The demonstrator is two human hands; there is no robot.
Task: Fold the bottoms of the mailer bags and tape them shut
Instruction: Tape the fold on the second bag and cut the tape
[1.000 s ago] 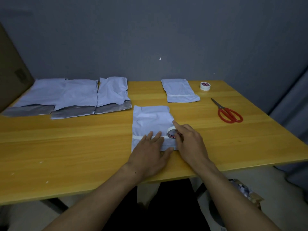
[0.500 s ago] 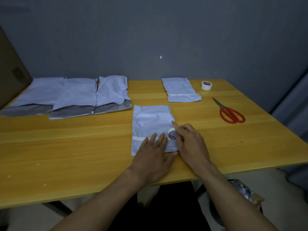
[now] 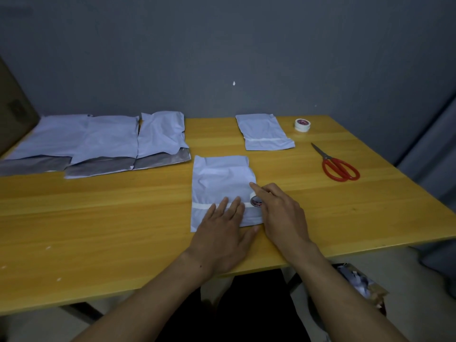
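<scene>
Now left hand [image 3: 223,229] presses bag [image 3: 220,176] (right hand [image 3: 281,213] grips tape [image 3: 255,200])

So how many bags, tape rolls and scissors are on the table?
mailer bags: 5
tape rolls: 2
scissors: 1
Total: 8

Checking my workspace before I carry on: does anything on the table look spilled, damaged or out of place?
Nothing stands out. The mailer bag under the left hand lies flat, its tape strip straight up to the tape roll in the right hand. The finished bag, spare roll and scissors lie apart, undamaged.
</scene>
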